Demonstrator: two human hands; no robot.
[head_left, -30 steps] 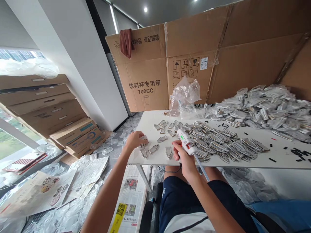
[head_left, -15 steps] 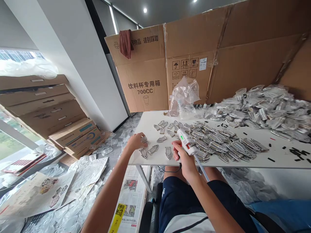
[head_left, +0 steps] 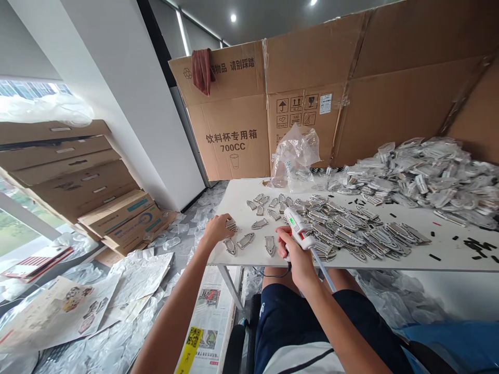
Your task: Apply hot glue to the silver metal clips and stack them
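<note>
My left hand [head_left: 217,230] rests at the white table's near left, its fingers curled over a small metal piece [head_left: 231,225]. Several similar pointed metal pieces lie just to its right, such as one [head_left: 245,240] and another [head_left: 270,245]. My right hand [head_left: 295,254] grips a white hot glue gun [head_left: 297,226], its green light showing, with a long pale glue stick [head_left: 324,275] trailing toward my lap. A big heap of these metal pieces [head_left: 358,234] sits right of the gun. Its nearest pieces touch the gun's nozzle end, which is partly hidden.
Behind lies a large pile of plastic-wrapped pieces [head_left: 421,176], with black bits [head_left: 477,244] at the table's right. A plastic bag [head_left: 295,158] leans on tall cardboard sheets [head_left: 307,124]. Newspaper [head_left: 206,322] and plastic cover the floor; flattened boxes [head_left: 66,171] stack at left.
My left hand has shifted slightly right and down, lowering its metal piece to the table. My right hand and the glue gun have stayed in nearly the same place.
</note>
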